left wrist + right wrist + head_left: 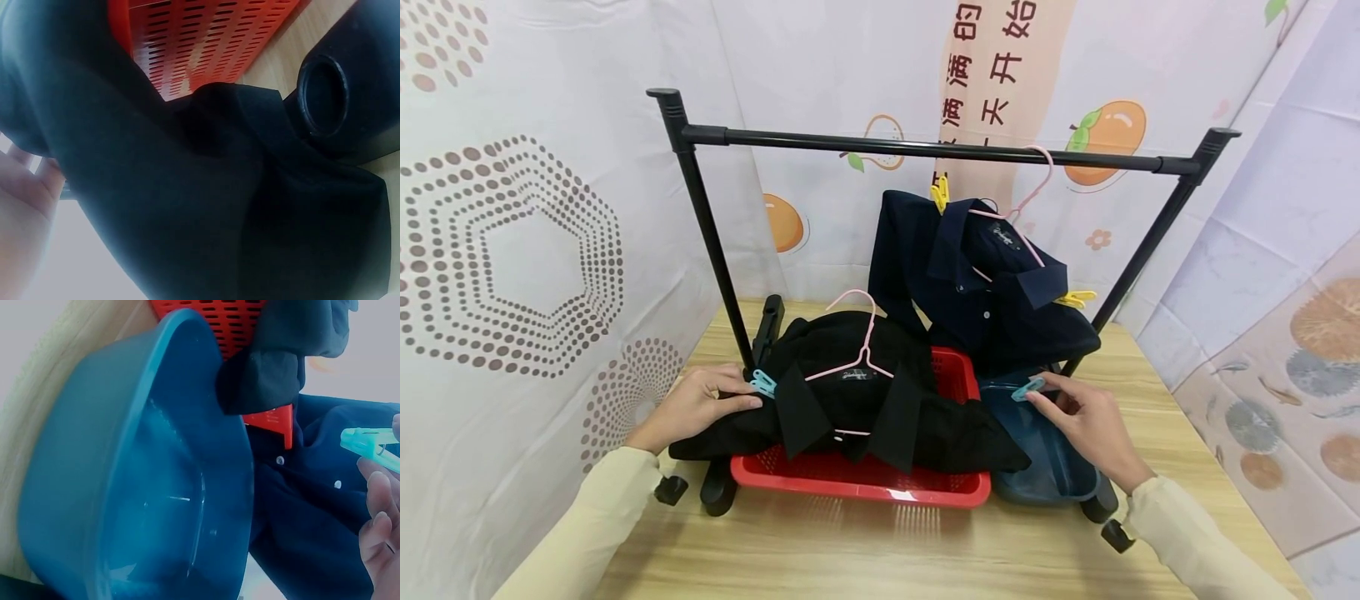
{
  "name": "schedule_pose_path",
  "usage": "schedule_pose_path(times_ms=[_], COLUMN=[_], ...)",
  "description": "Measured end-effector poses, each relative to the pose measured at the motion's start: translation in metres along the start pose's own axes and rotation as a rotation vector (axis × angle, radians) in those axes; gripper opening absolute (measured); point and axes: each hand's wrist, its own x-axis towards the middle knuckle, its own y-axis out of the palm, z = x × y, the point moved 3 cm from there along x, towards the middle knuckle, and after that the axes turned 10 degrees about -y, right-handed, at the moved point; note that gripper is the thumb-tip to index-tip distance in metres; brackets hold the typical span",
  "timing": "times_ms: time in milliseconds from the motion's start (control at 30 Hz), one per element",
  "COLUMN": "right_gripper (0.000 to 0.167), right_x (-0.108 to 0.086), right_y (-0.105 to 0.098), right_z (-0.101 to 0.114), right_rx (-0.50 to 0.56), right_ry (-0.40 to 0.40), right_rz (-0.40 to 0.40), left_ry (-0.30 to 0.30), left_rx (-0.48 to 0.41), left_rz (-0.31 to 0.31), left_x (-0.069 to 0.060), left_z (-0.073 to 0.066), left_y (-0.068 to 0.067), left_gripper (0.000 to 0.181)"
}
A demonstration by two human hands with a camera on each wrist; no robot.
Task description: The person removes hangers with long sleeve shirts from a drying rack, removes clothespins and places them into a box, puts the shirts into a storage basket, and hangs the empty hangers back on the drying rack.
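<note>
A black collared shirt (850, 408) on a pink hanger (865, 350) lies over a red basket (865, 483). At its shoulder on the left, my left hand (703, 400) pinches a light blue clothespin (763, 383) that sits against the cloth. In the left wrist view the black sleeve (169, 162) partly hides the fingers. My right hand (1090, 421) pinches another light blue clothespin (1028, 389) between thumb and finger, above a dark blue basin (1030, 450). This clip touches no cloth in the right wrist view.
A black clothes rack (880, 147) spans the table (880, 550). From its bar hangs a navy shirt (970, 292) on a pink hanger (1033, 187), with yellow clothespins (940, 193) at both shoulders. Black rack feet (718, 487) stand beside the basket and basin. Printed curtains surround the table.
</note>
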Motion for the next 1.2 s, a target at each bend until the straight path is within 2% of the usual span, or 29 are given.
schedule_pose_path(times_ms=[300, 700, 933, 1200], right_gripper=[0.027, 0.028, 0.029, 0.025], right_x=[-0.008, -0.027, -0.032, -0.043], right_y=[-0.001, -0.002, -0.006, -0.005], right_z=[-0.009, -0.022, -0.027, -0.031], right_rx=[-0.039, -0.072, -0.104, -0.117], right_ry=[-0.005, 0.048, 0.050, 0.064], right_rz=[0.000, 0.029, 0.036, 0.062], left_ry=[-0.017, -0.023, -0.031, -0.049], left_rx=[-0.002, 0.001, 0.007, 0.020], left_rz=[0.008, -0.017, -0.007, -0.004], left_x=[-0.001, -0.001, -0.002, -0.003], left_z=[-0.001, -0.008, 0.004, 0.002], left_y=[0.000, 0.002, 0.002, 0.002], left_gripper=[0.020, 0.024, 0.020, 0.018])
